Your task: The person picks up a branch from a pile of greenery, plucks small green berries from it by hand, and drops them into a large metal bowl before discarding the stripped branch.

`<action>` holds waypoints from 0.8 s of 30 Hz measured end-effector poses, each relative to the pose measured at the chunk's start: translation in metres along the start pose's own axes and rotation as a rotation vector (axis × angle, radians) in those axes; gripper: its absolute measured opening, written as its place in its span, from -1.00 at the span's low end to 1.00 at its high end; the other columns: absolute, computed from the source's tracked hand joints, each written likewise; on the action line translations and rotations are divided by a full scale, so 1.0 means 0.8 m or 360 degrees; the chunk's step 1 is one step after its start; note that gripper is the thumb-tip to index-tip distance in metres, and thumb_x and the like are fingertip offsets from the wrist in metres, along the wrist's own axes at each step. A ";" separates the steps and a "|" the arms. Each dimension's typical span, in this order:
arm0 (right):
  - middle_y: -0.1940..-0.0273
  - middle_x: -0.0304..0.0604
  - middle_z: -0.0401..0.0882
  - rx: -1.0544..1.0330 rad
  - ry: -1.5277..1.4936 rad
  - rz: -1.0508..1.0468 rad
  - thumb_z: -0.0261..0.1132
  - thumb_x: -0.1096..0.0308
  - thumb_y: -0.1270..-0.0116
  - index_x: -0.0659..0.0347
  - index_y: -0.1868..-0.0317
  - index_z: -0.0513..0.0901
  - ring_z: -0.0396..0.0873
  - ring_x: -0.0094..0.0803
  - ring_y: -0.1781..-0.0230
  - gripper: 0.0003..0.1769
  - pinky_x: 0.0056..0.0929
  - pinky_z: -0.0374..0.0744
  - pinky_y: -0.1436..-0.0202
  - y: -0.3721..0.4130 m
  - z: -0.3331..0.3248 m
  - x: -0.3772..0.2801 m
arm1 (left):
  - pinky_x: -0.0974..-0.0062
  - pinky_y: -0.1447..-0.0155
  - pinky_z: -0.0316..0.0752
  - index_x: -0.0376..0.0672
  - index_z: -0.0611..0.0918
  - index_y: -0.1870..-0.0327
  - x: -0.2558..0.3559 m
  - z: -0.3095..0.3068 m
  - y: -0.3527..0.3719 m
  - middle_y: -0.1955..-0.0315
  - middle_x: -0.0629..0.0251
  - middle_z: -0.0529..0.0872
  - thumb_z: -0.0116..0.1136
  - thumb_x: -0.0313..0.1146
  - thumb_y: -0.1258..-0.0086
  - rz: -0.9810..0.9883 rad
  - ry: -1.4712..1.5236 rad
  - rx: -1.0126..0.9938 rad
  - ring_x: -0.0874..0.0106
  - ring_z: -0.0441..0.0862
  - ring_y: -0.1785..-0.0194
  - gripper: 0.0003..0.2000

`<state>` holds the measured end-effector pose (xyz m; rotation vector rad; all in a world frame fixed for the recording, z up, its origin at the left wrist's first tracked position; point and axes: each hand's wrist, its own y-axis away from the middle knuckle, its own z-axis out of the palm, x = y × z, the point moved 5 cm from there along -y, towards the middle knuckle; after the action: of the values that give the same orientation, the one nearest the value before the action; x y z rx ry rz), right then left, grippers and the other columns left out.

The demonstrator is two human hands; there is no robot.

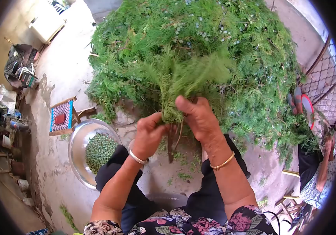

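A leafy evergreen branch (pixel 170 84) is held upright in front of me, its feathery top smeared by motion and its brown stem pointing down between my knees. My left hand (pixel 150 133), with a white bangle at the wrist, pinches the branch near its base. Opposite it, my right hand (pixel 199 117), wearing a gold-coloured bangle, closes on the same branch with the thumb raised along the foliage; its other fingers are partly hidden. Beyond both hands lies a big heap of evergreen branches (pixel 250 66) dotted with pale bluish berries. A wide metal basin (pixel 76 143) with green berries (pixel 101 150) stands by my left knee.
A small woven stool (pixel 62 115) stands just past the basin. Along the left wall are a dark quilted bag (pixel 19 64) and assorted household items. At the right edge sits another person, partly seen, in patterned clothing (pixel 314 190), near a low stool (pixel 289 205) and wire mesh (pixel 326 82).
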<state>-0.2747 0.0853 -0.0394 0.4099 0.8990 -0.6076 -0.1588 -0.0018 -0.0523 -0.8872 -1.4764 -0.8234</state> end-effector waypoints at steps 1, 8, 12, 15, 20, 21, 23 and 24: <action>0.24 -0.26 0.60 0.0003 0.0003 0.0001 0.47 0.24 -0.09 0.32 0.12 0.60 0.51 -0.52 0.26 -0.58 -0.43 0.50 0.18 0.001 0.003 -0.001 | 0.57 0.21 0.50 -0.35 0.61 0.20 0.002 0.004 0.003 0.35 0.25 0.70 0.06 -0.68 -0.19 0.0145 -0.0378 0.0037 0.60 0.59 0.24 -0.82; 0.14 -0.18 0.62 0.0012 0.0306 -0.0046 0.47 0.47 0.01 0.36 0.02 0.55 0.55 -0.42 0.17 -0.51 -0.42 0.50 0.03 0.004 0.018 -0.014 | 0.24 0.13 0.50 -0.38 0.54 0.20 -0.006 0.039 0.033 0.24 -0.08 0.56 0.07 -0.67 0.02 0.0873 -0.1274 0.0019 0.02 0.57 0.21 -0.72; 0.14 -0.20 0.62 -0.0073 0.0682 -0.0162 0.47 0.53 0.07 0.33 0.03 0.55 0.55 -0.40 0.16 -0.49 -0.42 0.51 0.03 0.006 0.020 -0.018 | 0.18 -0.02 0.47 -0.51 0.47 0.05 -0.031 0.053 0.044 0.07 -0.38 0.49 0.08 -0.58 -0.03 0.0915 -0.1632 -0.0302 -0.13 0.51 0.01 -0.61; 0.18 -0.16 0.66 0.0214 0.0843 -0.0371 0.36 0.55 -0.03 0.30 0.14 0.60 0.56 -0.46 0.22 -0.68 -0.43 0.50 0.11 0.005 0.002 -0.007 | 0.22 0.03 0.46 -0.51 0.48 0.07 -0.020 0.065 0.045 0.11 -0.38 0.48 -0.02 -0.61 -0.04 0.0982 -0.1594 -0.0410 -0.13 0.50 0.04 -0.64; 0.33 -0.09 0.65 0.0096 0.1347 -0.0820 0.27 0.51 -0.05 0.30 0.26 0.60 0.60 -0.26 0.34 -0.81 -0.33 0.52 0.20 0.012 0.000 -0.012 | 0.27 0.16 0.49 -0.37 0.51 0.10 -0.046 0.046 0.030 0.34 0.02 0.57 0.11 -0.66 -0.07 0.0531 -0.1469 -0.0553 0.11 0.57 0.29 -0.69; 0.39 -0.08 0.64 0.0057 0.1557 -0.0920 0.23 0.50 -0.06 0.30 0.32 0.60 0.60 -0.18 0.37 -0.86 -0.28 0.52 0.22 0.020 0.003 -0.014 | 0.27 0.16 0.49 -0.37 0.51 0.10 -0.049 0.038 0.024 0.34 0.02 0.57 0.11 -0.66 -0.07 0.0526 -0.1467 -0.0544 0.11 0.57 0.29 -0.69; 0.42 -0.07 0.63 0.0003 0.2071 -0.0893 0.19 0.50 -0.06 0.30 0.34 0.61 0.58 -0.11 0.39 -0.87 -0.24 0.52 0.22 0.025 -0.009 -0.012 | 0.42 0.14 0.51 -0.35 0.55 0.09 -0.039 -0.005 0.007 0.28 0.14 0.64 0.14 -0.64 -0.15 0.0454 -0.0622 0.0077 0.36 0.61 0.22 -0.73; 0.46 -0.07 0.62 -0.0042 0.2584 -0.0855 0.15 0.49 -0.06 0.29 0.36 0.61 0.57 -0.05 0.40 -0.86 -0.20 0.52 0.22 0.026 -0.016 -0.006 | 0.51 0.08 0.50 -0.36 0.57 0.08 -0.035 -0.024 0.002 0.21 0.23 0.68 0.08 -0.66 -0.24 0.0300 -0.0770 0.0099 0.53 0.58 0.14 -0.77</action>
<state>-0.2715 0.1095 -0.0408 0.6287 2.6218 -0.6870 -0.1471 -0.0199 -0.0789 -1.2144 -1.7872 -0.4348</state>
